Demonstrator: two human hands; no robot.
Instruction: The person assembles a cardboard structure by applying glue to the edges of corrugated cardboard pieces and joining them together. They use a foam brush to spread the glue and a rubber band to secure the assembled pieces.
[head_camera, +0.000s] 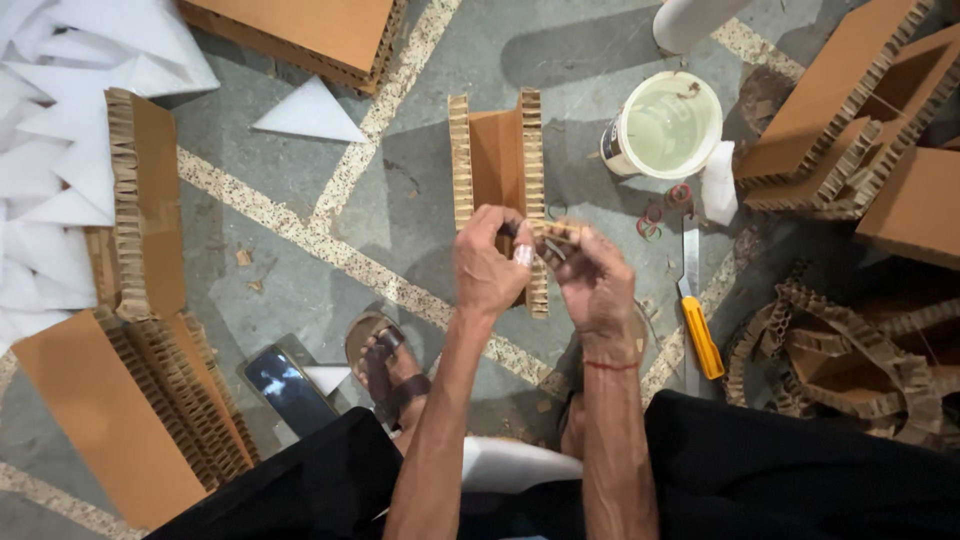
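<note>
My left hand (487, 265) and my right hand (593, 280) meet over a folded honeycomb cardboard piece (497, 165) that stands on the floor. Both hands pinch a thin rubber band (553, 232), stretched between their fingertips at the near right edge of that piece. The lower end of the cardboard piece is hidden behind my hands. A red thread circles my right wrist (611, 365).
A white bucket of pale liquid (664, 126), loose rubber bands (655, 220) and a yellow-handled utility knife (697, 318) lie to the right. Honeycomb cardboard pieces (145, 200) and offcuts (850, 350) surround me. A phone (290, 388) and white paper triangles (310, 112) lie left.
</note>
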